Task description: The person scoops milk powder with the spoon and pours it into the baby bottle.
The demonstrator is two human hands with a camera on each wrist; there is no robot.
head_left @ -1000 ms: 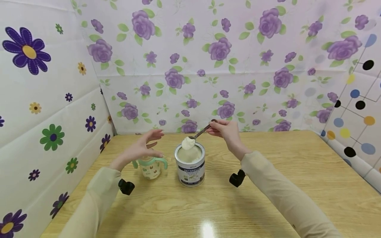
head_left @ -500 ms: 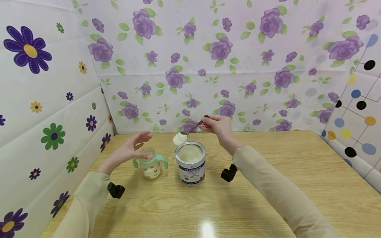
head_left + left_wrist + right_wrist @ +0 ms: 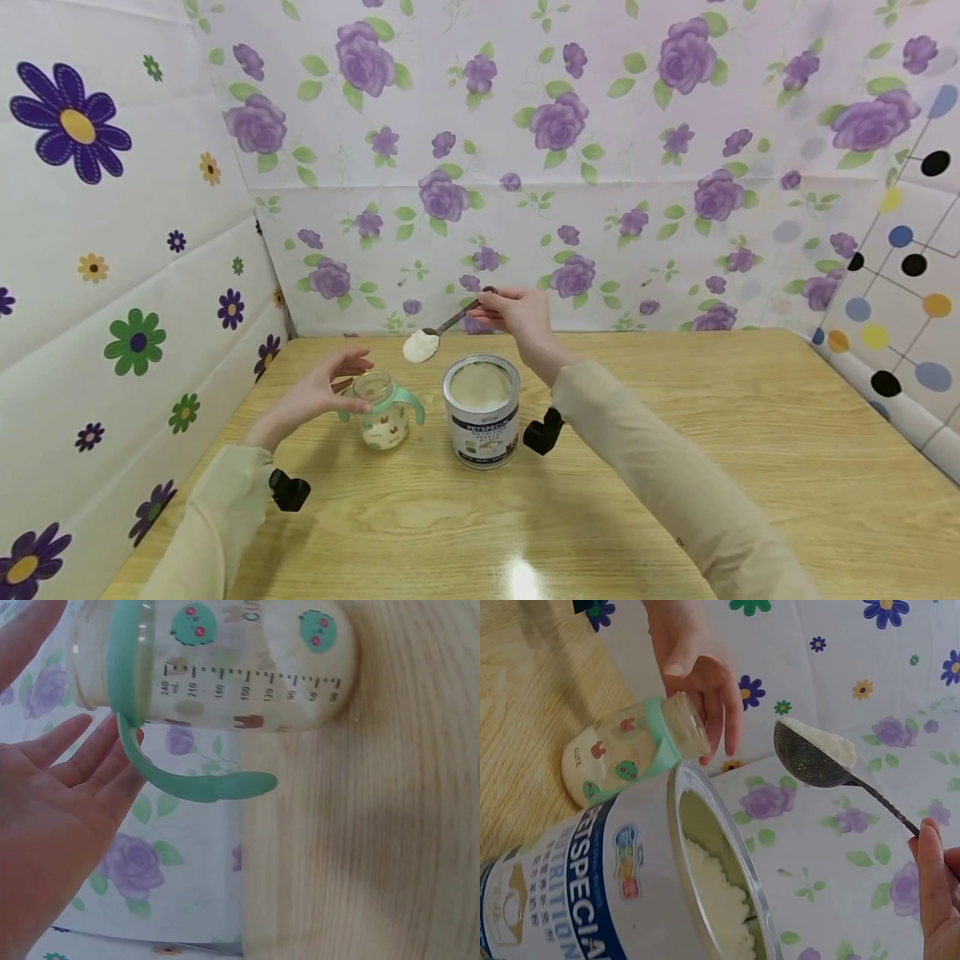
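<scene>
My right hand (image 3: 521,321) pinches the handle of a dark metal spoon (image 3: 812,759), its bowl heaped with white powder (image 3: 421,346). The spoon hangs in the air between an open tin (image 3: 482,425) and a baby bottle (image 3: 385,421). Pale powder shows inside the tin, whose label reads PETSPECIAL. The lidless bottle stands upright, with green handles, a measuring scale and whitish contents. Around the near left side of its neck my left hand (image 3: 315,392) lies with fingers and thumb spread apart; in the left wrist view the palm (image 3: 60,817) faces the bottle without a grip.
Both tin and bottle stand on a wooden table (image 3: 637,433). A purple-flowered sheet (image 3: 495,167) hangs behind it, and another flowered sheet (image 3: 135,250) runs along the left. A dotted sheet (image 3: 900,275) is at the right.
My right hand has carried the loaded spoon left, from over the tin toward the bottle. My left hand has drawn left and slightly down beside the bottle's neck.
</scene>
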